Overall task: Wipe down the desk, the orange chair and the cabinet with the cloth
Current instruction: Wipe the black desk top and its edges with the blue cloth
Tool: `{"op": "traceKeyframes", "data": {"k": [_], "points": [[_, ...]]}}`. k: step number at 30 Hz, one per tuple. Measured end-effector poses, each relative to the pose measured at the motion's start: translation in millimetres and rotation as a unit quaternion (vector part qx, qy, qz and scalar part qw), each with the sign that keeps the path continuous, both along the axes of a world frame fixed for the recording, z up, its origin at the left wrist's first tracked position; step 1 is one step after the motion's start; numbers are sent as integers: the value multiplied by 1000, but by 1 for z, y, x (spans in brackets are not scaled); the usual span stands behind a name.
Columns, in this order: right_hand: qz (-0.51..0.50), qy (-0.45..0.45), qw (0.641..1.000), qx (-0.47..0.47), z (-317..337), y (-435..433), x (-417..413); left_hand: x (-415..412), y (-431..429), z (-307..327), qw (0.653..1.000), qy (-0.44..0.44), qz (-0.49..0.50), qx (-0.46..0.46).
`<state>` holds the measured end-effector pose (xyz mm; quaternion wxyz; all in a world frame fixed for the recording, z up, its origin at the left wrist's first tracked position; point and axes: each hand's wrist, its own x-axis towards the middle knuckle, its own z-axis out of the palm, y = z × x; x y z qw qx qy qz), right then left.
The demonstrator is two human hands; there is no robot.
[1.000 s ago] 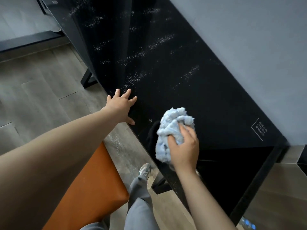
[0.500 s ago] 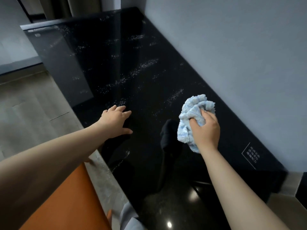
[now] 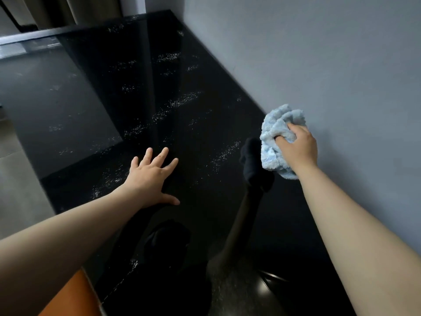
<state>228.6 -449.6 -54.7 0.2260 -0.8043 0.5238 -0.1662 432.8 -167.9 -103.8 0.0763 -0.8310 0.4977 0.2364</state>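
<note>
A glossy black desk (image 3: pixel 182 115) fills the middle of the view, streaked with pale dusty smears. My right hand (image 3: pixel 298 148) grips a bunched light-blue fluffy cloth (image 3: pixel 276 131) over the desk's right side, close to the wall. My left hand (image 3: pixel 151 176) rests flat on the desk with its fingers spread. A corner of the orange chair (image 3: pixel 73 297) shows at the bottom left, under my left forearm. No cabinet is recognisable in this view.
A grey wall (image 3: pixel 319 65) runs along the desk's right edge. Grey floor (image 3: pixel 16 190) lies to the left of the desk. Dark reflections of my arms and body show in the desk surface.
My right hand has carried the cloth away from the near edge toward the wall. My left hand has slid from the desk's left edge onto its top. The view has tilted up over the desk.
</note>
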Motion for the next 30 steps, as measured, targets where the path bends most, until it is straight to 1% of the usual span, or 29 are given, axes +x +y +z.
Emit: {"op": "traceKeyframes", "data": {"k": [4, 9, 14, 21, 25, 30], "points": [[2, 7, 1000, 13, -15, -33, 12, 0, 1, -4, 1000, 3, 4, 1], [9, 51, 999, 17, -27, -64, 28, 0, 1, -3, 1000, 4, 1, 14], [19, 108, 993, 40, -42, -69, 41, 0, -1, -2, 1000, 8, 0, 23], [34, 99, 994, 14, -46, -57, 37, 0, -1, 0, 1000, 12, 0, 26], [46, 74, 996, 18, -47, -39, 38, 1, -1, -1, 1000, 15, 0, 25], [67, 70, 995, 32, -51, -12, 41, 1, -2, -3, 1000, 21, 3, 15]]}}
